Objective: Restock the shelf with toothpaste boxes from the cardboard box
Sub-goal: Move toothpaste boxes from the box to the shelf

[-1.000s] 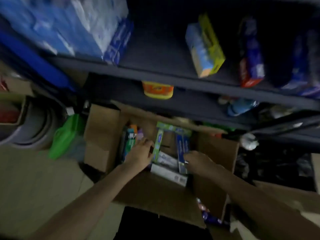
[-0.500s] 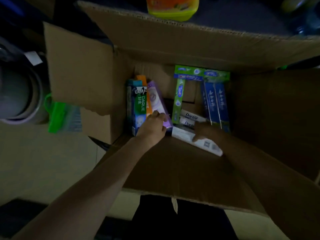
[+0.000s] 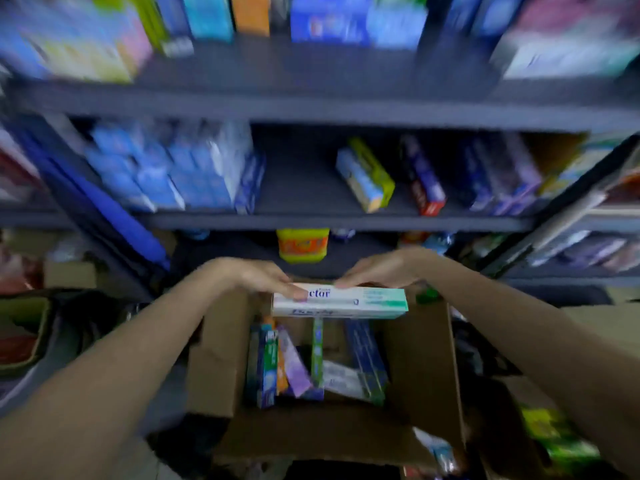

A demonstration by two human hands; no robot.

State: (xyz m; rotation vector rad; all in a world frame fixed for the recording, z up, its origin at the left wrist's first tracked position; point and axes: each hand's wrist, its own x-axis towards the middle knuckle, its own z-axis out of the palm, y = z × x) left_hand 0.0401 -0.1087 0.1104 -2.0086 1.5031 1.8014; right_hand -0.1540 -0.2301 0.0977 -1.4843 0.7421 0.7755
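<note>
Both hands hold a white and green toothpaste box [image 3: 360,301] lying flat above the open cardboard box [image 3: 426,358]; a second white box seems stacked under it. My left hand [image 3: 256,277] grips its left end, fingers over the top. My right hand [image 3: 377,270] grips the top edge near the middle. Several toothpaste boxes [image 3: 294,365] remain standing and leaning inside the cardboard box. The dark shelf [image 3: 304,221] is straight ahead, with a bare stretch in its middle.
On that shelf sit blue packs [image 3: 173,174] at left, a yellow and blue box [image 3: 367,174] and a dark box with a red end [image 3: 424,181]. A yellow tub [image 3: 303,245] stands on the shelf below. Boxed goods [image 3: 329,19] line the top shelf. Clutter flanks the cardboard box.
Both hands have come up out of the cardboard box holding the white and green toothpaste box. My view has swung up from the box's inside to the shelves.
</note>
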